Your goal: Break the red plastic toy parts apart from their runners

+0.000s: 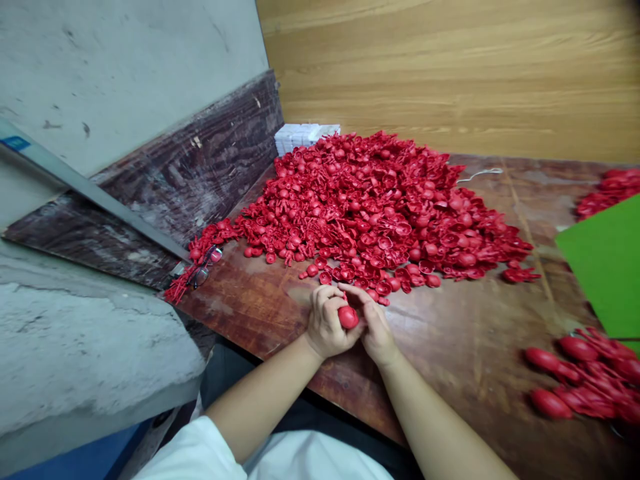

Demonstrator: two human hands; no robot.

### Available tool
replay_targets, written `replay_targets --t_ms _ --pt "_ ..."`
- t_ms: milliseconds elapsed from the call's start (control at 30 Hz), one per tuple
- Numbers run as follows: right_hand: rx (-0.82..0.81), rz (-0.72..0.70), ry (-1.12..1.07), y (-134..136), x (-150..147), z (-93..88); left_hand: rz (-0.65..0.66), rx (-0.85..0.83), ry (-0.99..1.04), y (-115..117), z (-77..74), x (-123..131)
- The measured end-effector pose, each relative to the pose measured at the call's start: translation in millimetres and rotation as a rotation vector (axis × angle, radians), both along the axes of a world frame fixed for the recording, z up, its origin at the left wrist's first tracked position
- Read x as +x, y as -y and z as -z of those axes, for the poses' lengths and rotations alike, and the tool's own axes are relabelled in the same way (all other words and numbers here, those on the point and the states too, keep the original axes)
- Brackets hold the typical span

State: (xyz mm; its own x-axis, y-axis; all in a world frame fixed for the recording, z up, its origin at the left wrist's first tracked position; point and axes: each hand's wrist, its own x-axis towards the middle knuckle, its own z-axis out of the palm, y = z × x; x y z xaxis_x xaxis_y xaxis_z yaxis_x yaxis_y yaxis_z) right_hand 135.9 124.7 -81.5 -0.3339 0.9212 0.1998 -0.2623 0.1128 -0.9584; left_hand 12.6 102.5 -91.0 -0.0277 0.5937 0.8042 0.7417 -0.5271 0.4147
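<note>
Both hands meet at the near edge of a brown wooden table (pixel 450 347). My left hand (pixel 327 323) is curled round a small red rubber piece (pixel 348 317). My right hand (pixel 373 327) pinches the same piece from the other side, fingers closed on it. Just beyond the hands lies a big heap of red rubber pieces (pixel 375 207), with loose ones scattered at its near edge.
A row of longer red pieces (pixel 580 380) lies at the right. A green sheet (pixel 607 267) sits at the right edge, more red pieces (pixel 607 190) behind it. A white block (pixel 300 137) stands behind the heap. Concrete wall and a metal strip (pixel 95 193) are on the left.
</note>
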Motion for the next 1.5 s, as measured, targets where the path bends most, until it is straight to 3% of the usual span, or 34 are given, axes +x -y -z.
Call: replay_targets --t_ms 367,533,667,833,967,1167,1500 --pt "-0.284 -0.045 -0.066 -8.5 1.8 3.5 -0.032 -0.047 0.004 -1.0 -0.2 1.4" --pt "-0.392 0.065 -0.063 -12.6 5.2 5.1 0.045 -0.184 0.028 -3.5 0.2 0.4" --pt "-0.351 0.158 0.026 -15.5 8.0 0.9 0.059 -0.205 0.089 -6.5 2.9 -0.5" --pt "-0.316 0.130 0.099 -17.5 8.8 -2.2 -0.014 -0.318 0.133 -9.5 4.1 -1.1" --pt "-0.218 0.119 0.183 -18.4 9.8 -1.3 0.078 -0.399 0.157 -9.3 2.0 -3.3" --pt "-0.096 -0.062 0.327 -11.7 13.3 -1.6 0.201 -0.278 0.152 -4.8 2.8 -4.4" --pt "-0.141 -0.041 0.264 -8.4 8.0 8.2 0.225 -0.231 0.249 -4.2 19.5 -1.6"
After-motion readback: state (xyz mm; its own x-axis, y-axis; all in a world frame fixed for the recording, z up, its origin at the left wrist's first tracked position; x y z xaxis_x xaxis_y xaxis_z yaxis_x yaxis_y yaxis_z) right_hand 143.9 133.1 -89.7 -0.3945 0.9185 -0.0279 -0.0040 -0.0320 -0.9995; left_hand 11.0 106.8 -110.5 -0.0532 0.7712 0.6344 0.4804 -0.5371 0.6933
